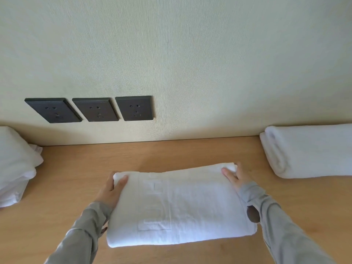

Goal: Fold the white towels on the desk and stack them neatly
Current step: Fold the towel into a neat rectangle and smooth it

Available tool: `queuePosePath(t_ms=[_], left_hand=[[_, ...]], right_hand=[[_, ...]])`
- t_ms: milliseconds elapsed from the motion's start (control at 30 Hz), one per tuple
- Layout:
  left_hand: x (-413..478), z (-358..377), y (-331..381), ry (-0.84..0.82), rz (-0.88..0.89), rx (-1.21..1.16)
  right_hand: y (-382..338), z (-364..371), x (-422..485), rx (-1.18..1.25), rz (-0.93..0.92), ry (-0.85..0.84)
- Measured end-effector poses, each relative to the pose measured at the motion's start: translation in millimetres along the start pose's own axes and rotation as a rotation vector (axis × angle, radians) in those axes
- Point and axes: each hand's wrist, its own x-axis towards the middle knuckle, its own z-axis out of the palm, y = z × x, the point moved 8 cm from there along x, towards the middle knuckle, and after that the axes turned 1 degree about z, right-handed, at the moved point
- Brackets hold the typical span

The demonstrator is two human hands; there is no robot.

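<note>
Roughly midway, I judge: left hand (112, 191) and right hand (235, 178) each grip a far corner of the folded towel (179, 204), a finished bundle (308, 151) lies right, a rumpled pile (15, 164) waits left

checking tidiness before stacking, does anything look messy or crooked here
The left pile is rumpled, its layers sagging unevenly, unlike the neat right towel. A dark spot on the right sleeve may be a hole; hard to tell.

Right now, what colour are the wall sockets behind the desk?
Dark grey, almost black; the wall sockets show best in the head view.
</note>
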Motion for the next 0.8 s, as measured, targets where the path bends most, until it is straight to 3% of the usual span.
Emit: queuePosePath(t_ms=[300,467,533,600,633,700,800], left_hand=[[9.3,1.9,5.6,0.081,-0.078,0.21],[-7.1,-0.9,16.7,0.095,-0.154,0.199],[-23.7,-3.2,40.1,0.231,-0.053,0.558],[-53.4,26.7,80.7,0.312,0.292,0.911],[-68.7,52.3,92.0,0.244,0.428,0.951],[-88.4,99.3,92.7,0.067,0.509,1.001],[-83.9,124.3,75.4,-0.022,0.411,1.012]], right_hand=[[12.2,11.3,9.4,-0.075,0.073,0.118],[8.6,10.9,7.8,-0.097,0.078,0.168],[2.2,4.5,0.2,-0.143,0.07,0.256],[-9.1,-2.7,-10.7,-0.342,0.081,0.341],[-20.2,-4.9,-17.3,-0.474,0.058,0.389],[-57.6,-0.2,-36.7,-0.555,-0.14,0.503],[-113.5,45.5,-84.8,-0.488,-0.634,0.563]])
